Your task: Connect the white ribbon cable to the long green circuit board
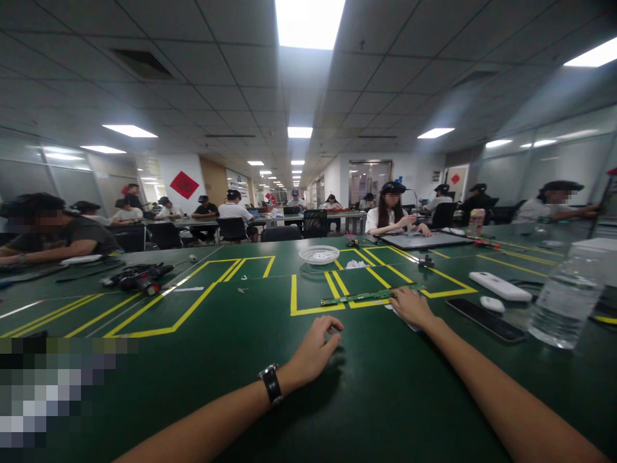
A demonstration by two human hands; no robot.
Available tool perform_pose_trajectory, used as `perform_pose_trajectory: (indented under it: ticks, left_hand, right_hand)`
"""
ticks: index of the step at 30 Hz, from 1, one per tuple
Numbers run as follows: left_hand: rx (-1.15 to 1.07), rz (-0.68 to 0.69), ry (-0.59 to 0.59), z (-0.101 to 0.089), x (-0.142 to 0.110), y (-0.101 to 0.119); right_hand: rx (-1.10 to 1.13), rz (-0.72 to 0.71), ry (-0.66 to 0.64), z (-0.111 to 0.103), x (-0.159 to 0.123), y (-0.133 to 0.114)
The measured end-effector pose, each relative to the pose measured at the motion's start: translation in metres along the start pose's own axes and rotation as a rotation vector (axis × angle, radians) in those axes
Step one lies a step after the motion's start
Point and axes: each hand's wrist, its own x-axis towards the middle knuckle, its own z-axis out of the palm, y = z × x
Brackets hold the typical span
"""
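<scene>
A long, narrow green circuit board lies on the table across yellow tape lines. At its right part is my right hand, palm down, its fingers closed on the board; the fingertips are partly hidden. Something thin and white shows beneath that hand. My left hand, with a dark watch on its wrist, hovers nearer to me, below the board's left end. Its fingers are loosely curled with the thumb apart, and it holds nothing.
A white plastic basket stands beyond the board, near crumpled white paper. To the right are a phone, a white power bank and a water bottle. A black power tool lies left. A co-worker sits opposite.
</scene>
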Motion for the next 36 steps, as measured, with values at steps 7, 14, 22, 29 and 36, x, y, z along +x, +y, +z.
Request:
perform_pose_trajectory:
  ticks: [7, 14, 22, 29, 36]
  left_hand:
    - [0.091, 0.051, -0.109, -0.001, -0.003, 0.007]
    - [0.202, 0.120, -0.168, 0.001, -0.005, 0.010]
    - [0.275, 0.130, -0.201, 0.000, -0.006, 0.012]
    - [0.336, 0.188, -0.235, 0.000, -0.008, 0.017]
    - [0.387, 0.228, -0.263, 0.000, -0.009, 0.024]
  right_hand:
    - [-0.028, -0.003, -0.030, 0.005, 0.002, 0.003]
    - [-0.061, 0.018, -0.074, 0.015, 0.008, 0.006]
    - [-0.063, -0.064, -0.090, 0.003, 0.008, 0.013]
    - [-0.139, -0.172, 0.010, -0.013, 0.005, 0.003]
    - [0.009, -0.296, -0.148, -0.006, -0.006, -0.042]
